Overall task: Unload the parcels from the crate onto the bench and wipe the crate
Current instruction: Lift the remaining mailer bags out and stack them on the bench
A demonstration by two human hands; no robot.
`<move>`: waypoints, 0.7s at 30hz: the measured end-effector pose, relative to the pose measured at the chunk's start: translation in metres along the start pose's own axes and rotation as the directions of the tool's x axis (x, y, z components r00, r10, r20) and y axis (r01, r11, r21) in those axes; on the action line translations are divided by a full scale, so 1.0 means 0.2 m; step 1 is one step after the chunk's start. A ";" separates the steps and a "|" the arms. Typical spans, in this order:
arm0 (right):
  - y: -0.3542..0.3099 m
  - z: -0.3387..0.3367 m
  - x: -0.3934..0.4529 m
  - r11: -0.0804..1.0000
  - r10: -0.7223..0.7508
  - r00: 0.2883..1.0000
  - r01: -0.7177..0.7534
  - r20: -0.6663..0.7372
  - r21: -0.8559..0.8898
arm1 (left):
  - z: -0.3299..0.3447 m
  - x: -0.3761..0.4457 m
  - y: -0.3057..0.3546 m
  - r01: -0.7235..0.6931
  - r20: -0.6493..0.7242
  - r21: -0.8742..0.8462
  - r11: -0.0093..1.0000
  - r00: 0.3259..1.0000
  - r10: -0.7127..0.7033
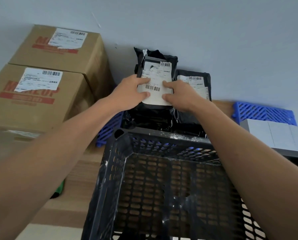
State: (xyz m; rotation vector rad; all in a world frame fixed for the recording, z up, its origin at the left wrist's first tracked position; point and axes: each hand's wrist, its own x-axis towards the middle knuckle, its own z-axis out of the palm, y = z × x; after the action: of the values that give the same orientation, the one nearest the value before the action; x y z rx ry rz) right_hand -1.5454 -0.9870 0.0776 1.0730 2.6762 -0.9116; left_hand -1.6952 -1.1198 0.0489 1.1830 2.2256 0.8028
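Left hand [127,94] and right hand [183,96] gripping barcode-labelled parcel [156,78], "MAKEUP" cartons [41,94] beside

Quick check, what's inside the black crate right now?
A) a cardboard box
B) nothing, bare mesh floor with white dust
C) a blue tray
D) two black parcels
B: the crate shows only its mesh floor with white specks, while both hands, left and right, hold a black parcel beyond its far rim, next to another parcel.
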 end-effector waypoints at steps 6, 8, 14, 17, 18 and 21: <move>-0.03 -0.02 -0.06 1.000 0.016 1.000 -0.016 -0.012 0.020 | -0.03 -0.05 0.03 0.005 -0.049 0.090 0.996 0.999 -0.001; -0.03 -0.03 -0.10 0.999 0.016 1.000 -0.016 -0.023 0.035 | -0.04 -0.09 0.04 0.011 -0.080 0.092 0.996 0.997 -0.004; -0.10 -0.06 -0.33 0.987 -0.030 0.993 0.048 -0.114 0.155 | -0.08 -0.34 0.12 -0.026 -0.169 0.040 0.999 0.985 0.033; -0.14 -0.05 -0.49 0.971 -0.088 0.987 0.116 -0.135 0.211 | -0.11 -0.51 0.18 -0.029 -0.192 0.005 1.000 0.981 0.030; -0.15 -0.05 -0.54 0.965 -0.109 0.985 0.137 -0.133 0.226 | -0.12 -0.58 0.20 -0.022 -0.207 0.000 1.000 0.978 0.022; -0.18 -0.04 -0.73 0.950 -0.143 0.982 0.172 -0.126 0.261 | -0.15 -0.77 0.26 -0.007 -0.264 0.047 0.999 0.964 0.019</move>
State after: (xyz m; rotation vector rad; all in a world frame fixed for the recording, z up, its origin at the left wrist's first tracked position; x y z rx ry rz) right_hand -1.4599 -1.0890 0.1474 0.9891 2.8165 -1.3194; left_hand -1.6090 -1.2361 0.1286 1.1705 2.4645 0.9691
